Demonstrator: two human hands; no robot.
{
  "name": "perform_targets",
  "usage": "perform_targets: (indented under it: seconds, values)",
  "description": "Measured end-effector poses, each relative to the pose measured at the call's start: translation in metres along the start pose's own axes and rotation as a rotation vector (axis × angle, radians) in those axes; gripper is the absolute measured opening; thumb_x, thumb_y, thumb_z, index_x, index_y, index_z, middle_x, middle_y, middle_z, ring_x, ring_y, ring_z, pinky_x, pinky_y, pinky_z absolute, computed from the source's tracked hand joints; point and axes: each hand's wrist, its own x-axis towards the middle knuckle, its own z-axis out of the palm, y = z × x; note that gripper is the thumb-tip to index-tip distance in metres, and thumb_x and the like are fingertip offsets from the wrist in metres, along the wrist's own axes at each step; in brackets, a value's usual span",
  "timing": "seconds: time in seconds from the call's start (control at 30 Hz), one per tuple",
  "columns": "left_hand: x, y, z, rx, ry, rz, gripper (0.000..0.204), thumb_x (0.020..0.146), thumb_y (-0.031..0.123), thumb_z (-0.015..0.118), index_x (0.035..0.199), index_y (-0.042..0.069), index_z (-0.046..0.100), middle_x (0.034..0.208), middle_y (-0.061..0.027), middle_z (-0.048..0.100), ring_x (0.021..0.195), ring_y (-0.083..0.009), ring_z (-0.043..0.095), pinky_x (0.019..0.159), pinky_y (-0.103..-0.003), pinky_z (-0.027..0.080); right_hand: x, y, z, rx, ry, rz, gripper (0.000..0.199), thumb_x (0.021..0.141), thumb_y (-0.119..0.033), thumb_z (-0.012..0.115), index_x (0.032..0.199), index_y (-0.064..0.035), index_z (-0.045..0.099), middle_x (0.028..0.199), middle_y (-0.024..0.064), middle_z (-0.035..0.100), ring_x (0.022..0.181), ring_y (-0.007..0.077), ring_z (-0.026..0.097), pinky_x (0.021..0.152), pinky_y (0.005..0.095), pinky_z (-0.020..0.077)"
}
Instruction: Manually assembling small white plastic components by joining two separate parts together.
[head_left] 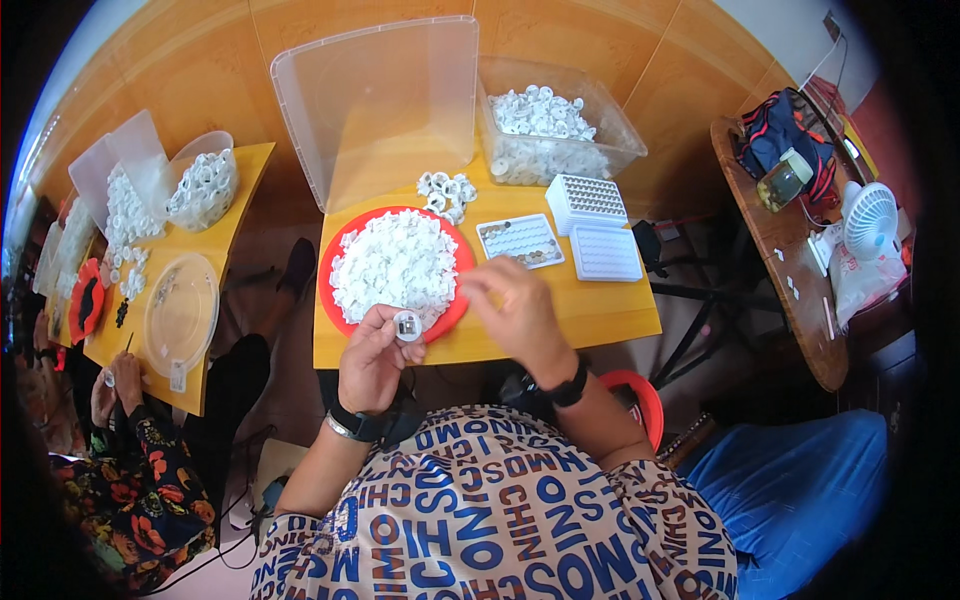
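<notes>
My left grip [372, 360] pinches a round white piece [408, 326], its face turned up toward me, at the near edge of the red bowl [327, 278] heaped with white parts [392, 262]. My right grip [525, 318] hangs apart, to the piece's right, fingers curled, and I cannot tell whether it holds anything. Beyond it lies the shallow tray [510, 235] on the counter [612, 312], nearer my right grip than my left.

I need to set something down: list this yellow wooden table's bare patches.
Free: front-right corner of the yellow wooden table, bordered by the nearest white rectangular plastic tray and your right hand; small gap just before the clear plastic bin. Crowded: left, under the heaped round red tray.
</notes>
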Motion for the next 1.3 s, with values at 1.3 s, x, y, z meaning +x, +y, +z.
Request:
perform_targets:
  seconds: [1.3]
  values:
    - [-0.002,0.014,0.022,-0.015,-0.109,0.128,0.024,0.097,0.023,0.051,0.106,0.001,0.051,0.090,-0.0125,0.063,0.080,-0.0194,0.061,0.074,-0.030,0.048,0.006,-0.042,0.001,0.352,0.012,-0.041,0.007,0.077,0.001,0.068,0.083,0.0002,0.066,0.081,0.0110,0.065,0.073,0.0214,0.064,0.065,0.0290,0.0498]
